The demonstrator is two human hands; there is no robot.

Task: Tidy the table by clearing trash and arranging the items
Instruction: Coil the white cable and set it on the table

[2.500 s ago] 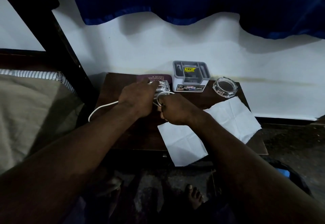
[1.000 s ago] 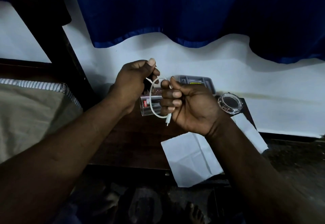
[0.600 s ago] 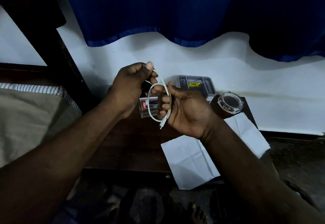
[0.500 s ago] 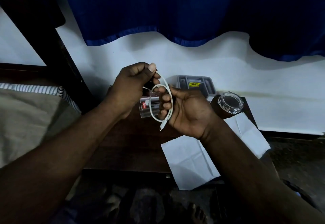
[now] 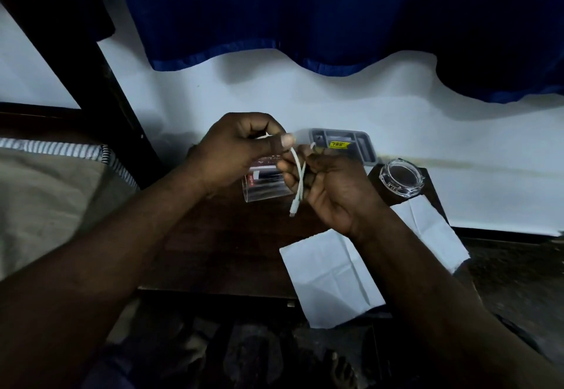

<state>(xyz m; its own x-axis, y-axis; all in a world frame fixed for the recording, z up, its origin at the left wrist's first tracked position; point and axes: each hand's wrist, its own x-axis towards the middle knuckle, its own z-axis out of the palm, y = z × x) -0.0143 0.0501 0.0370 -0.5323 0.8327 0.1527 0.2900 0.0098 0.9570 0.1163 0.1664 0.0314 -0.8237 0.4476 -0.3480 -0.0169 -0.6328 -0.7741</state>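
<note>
Both hands are raised above a small dark wooden table [image 5: 219, 251] and share a thin white cable [image 5: 298, 181]. My left hand [image 5: 241, 147] pinches the cable's upper part between thumb and forefinger. My right hand [image 5: 332, 187] closes around a coil of it, and the plug end hangs down below the fingers. Under the hands a clear plastic box [image 5: 262, 189] with a red label lies on the table. A creased white sheet of paper [image 5: 329, 279] overhangs the table's front right edge.
A grey desk organiser [image 5: 345, 144] with a yellow sticker stands at the back against the white wall. A clear glass ashtray [image 5: 401, 181] sits at the back right corner. A bed with a striped mattress [image 5: 55, 193] and a dark post lie left. Blue curtain hangs above.
The hands lifted the cable off the table and wound it. Over the last half second the open loop has tightened into the right hand, and the left hand has closed in on it.
</note>
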